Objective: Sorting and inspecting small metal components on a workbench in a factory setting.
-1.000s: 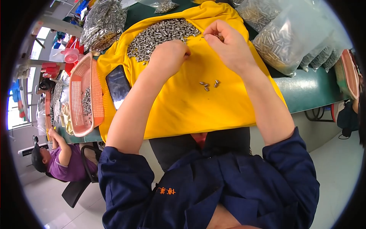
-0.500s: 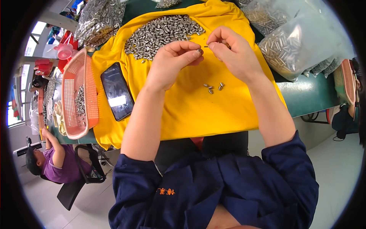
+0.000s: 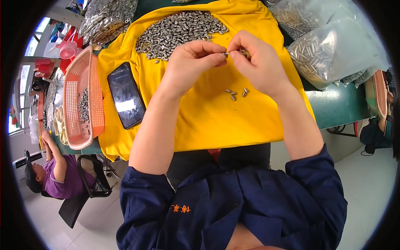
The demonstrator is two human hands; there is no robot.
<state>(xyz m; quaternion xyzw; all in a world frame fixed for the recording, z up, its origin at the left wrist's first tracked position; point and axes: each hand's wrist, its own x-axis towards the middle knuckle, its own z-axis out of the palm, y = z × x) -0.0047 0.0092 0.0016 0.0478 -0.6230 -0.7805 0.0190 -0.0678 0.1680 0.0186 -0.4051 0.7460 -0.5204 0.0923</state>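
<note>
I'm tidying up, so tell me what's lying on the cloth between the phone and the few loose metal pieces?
Only the left forearm crosses above bare yellow cloth between phone and loose pieces, head view.

small silver pin (image 3: 225,54), level, above yellow cloth (image 3: 208,112)

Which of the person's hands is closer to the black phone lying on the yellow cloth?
The left hand. It is just right of the phone, with bare cloth between them. The right hand is farther right, beyond the left hand.

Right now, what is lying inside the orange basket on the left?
The orange basket holds a small heap of silver metal pieces along its middle; the rest of its floor looks bare. What lies beneath the basket is covered.
</note>
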